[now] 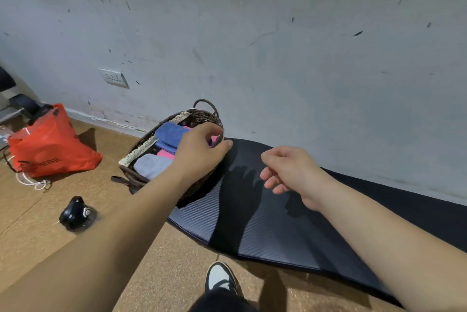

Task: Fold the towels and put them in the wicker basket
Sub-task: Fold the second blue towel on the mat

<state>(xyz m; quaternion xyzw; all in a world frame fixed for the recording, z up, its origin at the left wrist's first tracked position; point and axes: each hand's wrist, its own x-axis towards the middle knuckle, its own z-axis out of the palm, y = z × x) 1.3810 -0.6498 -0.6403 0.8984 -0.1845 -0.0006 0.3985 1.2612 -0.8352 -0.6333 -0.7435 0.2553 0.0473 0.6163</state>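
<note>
Fingers of the left hand point(199, 152) curl down over the far end of the wicker basket point(141, 145); whether they pinch anything is hidden. The right hand point(285, 170) hangs loosely curled, holding nothing, above the bare black mat point(265, 223). At the mat's ten o'clock, the basket holds a folded blue towel point(169, 136), grey towel point(151, 165) and pink towel point(165, 154). This is probably the last placing; next, release and withdraw.

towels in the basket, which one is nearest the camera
The grey towel, at the wicker basket's near end; the pink towel lies just behind it and the blue towel farther back, toward the wall.
</note>
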